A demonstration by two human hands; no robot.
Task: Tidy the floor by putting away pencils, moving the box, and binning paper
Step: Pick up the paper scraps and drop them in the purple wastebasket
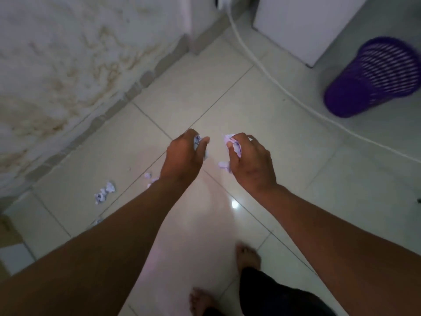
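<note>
My left hand (183, 156) is closed around crumpled white paper, a bit of which shows between thumb and fingers. My right hand (249, 159) grips more crumpled paper (232, 142), with scraps poking out above and below the fingers. Both hands hover over the tiled floor, close together. More crumpled paper (104, 192) lies on the floor to the left, and small scraps (148, 175) show beside my left wrist. A purple slatted bin (373, 76) stands on the floor at the upper right, far from both hands. No pencils are in view.
A stained wall (68, 65) runs along the left. A white cable (273, 80) curves across the floor past a white cabinet (307, 26). A cardboard corner (8, 233) shows at the left edge. My bare feet (247, 258) are below.
</note>
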